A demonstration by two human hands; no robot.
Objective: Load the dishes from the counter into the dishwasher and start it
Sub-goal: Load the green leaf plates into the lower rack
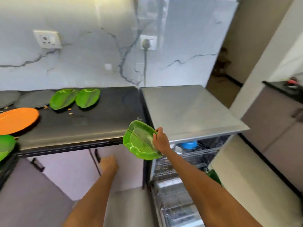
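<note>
My right hand grips a green leaf-shaped plate by its rim, tilted, in the air just off the dark counter's front edge and left of the open dishwasher. My left hand hangs lower, in front of the cabinet doors, fingers curled with nothing in them. On the counter lie two more green leaf plates, an orange plate, two grey plates and part of another green plate at the left edge. A blue bowl sits in the dishwasher's upper rack.
The dishwasher's steel top lies right of the counter. Its racks are pulled out below my right arm. Crumbs dot the counter. A plugged cable runs down the marble wall. Cabinet handles are beside my left hand.
</note>
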